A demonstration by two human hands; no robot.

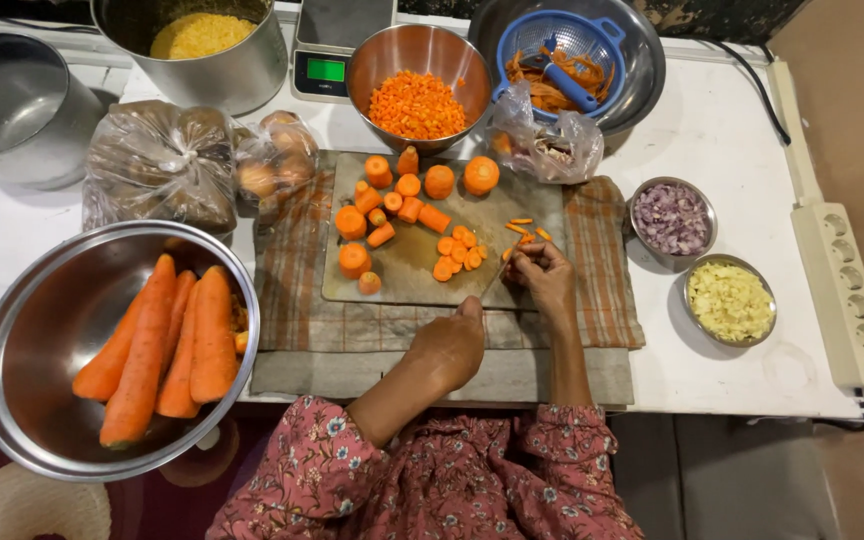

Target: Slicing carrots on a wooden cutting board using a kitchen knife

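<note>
Nearest, her left hand gripped the knife at center frame; her right hand pinched a carrot piece on the cutting board. Fingertips should have stayed curled back.

White surface: checked cloth at near edge, steel bowl of whole carrots overhanging near-left corner, power strip along right edge, scale at far edge.

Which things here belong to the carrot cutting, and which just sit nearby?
In use: left hand with knife; right hand on carrot piece; cutting board; carrot chunks; bowl of diced carrot; whole carrots.

Lying about: scale; power strip; bagged potatoes; chopped onion bowl.
</note>
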